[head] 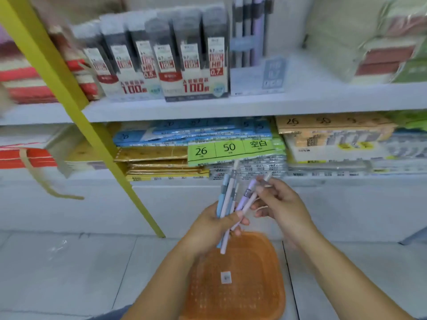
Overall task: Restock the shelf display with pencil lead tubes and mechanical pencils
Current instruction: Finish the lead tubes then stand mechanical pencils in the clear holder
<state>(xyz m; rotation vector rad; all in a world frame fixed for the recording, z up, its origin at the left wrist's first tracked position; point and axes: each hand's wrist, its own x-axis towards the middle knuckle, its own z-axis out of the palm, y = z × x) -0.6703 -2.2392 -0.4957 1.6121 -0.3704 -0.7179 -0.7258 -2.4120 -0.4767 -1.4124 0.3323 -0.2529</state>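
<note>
Several pencils (pixel 227 197): left hand (pixel 211 227) clasps, right hand (pixel 283 204) pinches.

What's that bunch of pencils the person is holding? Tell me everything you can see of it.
The pencils are a handful of slim sticks in pale blue, pinkish white and lilac, with grey bands near the top, plastic by the look. They fan upward toward the shelves. The left hand grips their lower halves; the right hand pinches the upper end of the ones leaning right. An orange basket lies below them.
</note>
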